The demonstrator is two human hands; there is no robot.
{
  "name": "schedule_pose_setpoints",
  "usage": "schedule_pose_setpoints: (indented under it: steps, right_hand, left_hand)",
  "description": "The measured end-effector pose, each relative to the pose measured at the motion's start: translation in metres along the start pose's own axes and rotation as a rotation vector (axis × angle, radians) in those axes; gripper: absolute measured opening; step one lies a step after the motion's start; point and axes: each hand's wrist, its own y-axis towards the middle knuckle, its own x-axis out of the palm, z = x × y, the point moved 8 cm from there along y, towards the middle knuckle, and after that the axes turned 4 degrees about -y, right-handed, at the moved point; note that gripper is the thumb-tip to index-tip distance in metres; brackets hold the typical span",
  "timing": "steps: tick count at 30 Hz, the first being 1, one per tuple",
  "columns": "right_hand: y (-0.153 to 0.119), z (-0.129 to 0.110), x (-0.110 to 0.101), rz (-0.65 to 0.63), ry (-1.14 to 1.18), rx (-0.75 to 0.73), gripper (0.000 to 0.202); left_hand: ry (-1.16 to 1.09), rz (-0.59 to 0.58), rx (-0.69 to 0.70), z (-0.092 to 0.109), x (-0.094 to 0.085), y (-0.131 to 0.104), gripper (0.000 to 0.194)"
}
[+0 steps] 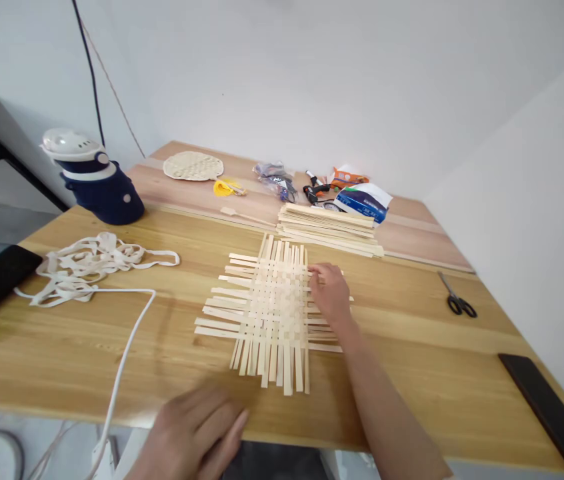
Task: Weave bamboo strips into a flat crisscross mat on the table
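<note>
A woven mat of pale flat strips (275,300) lies on the wooden table, its loose strip ends sticking out on all sides. At its upper right edge is my right hand (330,288), fingers bent together on a strip end. My left hand (197,430) is at the table's front edge, below and left of the mat, touching none of it. It is somewhat blurred, and its thumb stands apart from the fingers with nothing held. Behind the mat, a stack of loose strips (329,229) lies on the table.
White cord (97,267) is heaped at the left beside a blue jug (105,187). Scissors (455,300) and a black slab (552,413) lie at the right. Toward the wall are a round woven piece (193,165), yellow cord (227,188), a glue gun (316,191) and a blue packet (362,202).
</note>
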Motion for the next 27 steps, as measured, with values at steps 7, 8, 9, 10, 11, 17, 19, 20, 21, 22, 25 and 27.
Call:
schedule_pose_setpoints:
  steps: [7, 8, 9, 10, 11, 17, 19, 20, 21, 22, 25, 27]
  right_hand:
    - [-0.011, -0.025, 0.028, 0.019, -0.249, -0.254, 0.031]
    - [-0.012, -0.024, 0.029, 0.031, -0.268, -0.256, 0.031]
    - [-0.013, -0.022, 0.030, 0.041, -0.275, -0.254, 0.031]
    - [-0.014, -0.020, 0.031, 0.045, -0.271, -0.248, 0.031]
    - [-0.015, -0.017, 0.032, 0.044, -0.262, -0.241, 0.031]
    - [-0.015, -0.012, 0.036, 0.000, -0.227, -0.209, 0.032]
    - [-0.014, -0.012, 0.036, -0.007, -0.236, -0.201, 0.033]
    - [-0.013, -0.013, 0.037, -0.013, -0.241, -0.197, 0.034]
    - [-0.013, -0.013, 0.037, -0.021, -0.245, -0.192, 0.034]
    - [-0.013, -0.013, 0.038, -0.029, -0.248, -0.188, 0.034]
    - [-0.012, -0.013, 0.040, -0.046, -0.261, -0.184, 0.035]
    - [-0.011, -0.013, 0.040, -0.056, -0.273, -0.180, 0.036]
  left_hand:
    - [0.152, 0.051, -0.146, -0.056, 0.057, 0.114, 0.037]
    - [0.208, 0.062, -0.188, -0.070, 0.062, 0.123, 0.042]
    - [0.256, 0.068, -0.234, -0.084, 0.066, 0.128, 0.047]
    - [0.294, 0.065, -0.271, -0.096, 0.070, 0.130, 0.050]
    - [0.322, 0.053, -0.297, -0.106, 0.074, 0.131, 0.053]
    - [0.404, -0.027, -0.308, -0.124, 0.085, 0.124, 0.052]
    - [0.398, -0.014, -0.304, -0.124, 0.085, 0.124, 0.052]
    - [0.391, -0.007, -0.302, -0.123, 0.084, 0.124, 0.051]
    - [0.383, -0.001, -0.298, -0.123, 0.084, 0.124, 0.050]
    - [0.379, 0.004, -0.295, -0.122, 0.083, 0.125, 0.050]
    - [0.393, 0.012, -0.295, -0.120, 0.083, 0.126, 0.051]
    - [0.418, 0.014, -0.300, -0.119, 0.083, 0.127, 0.054]
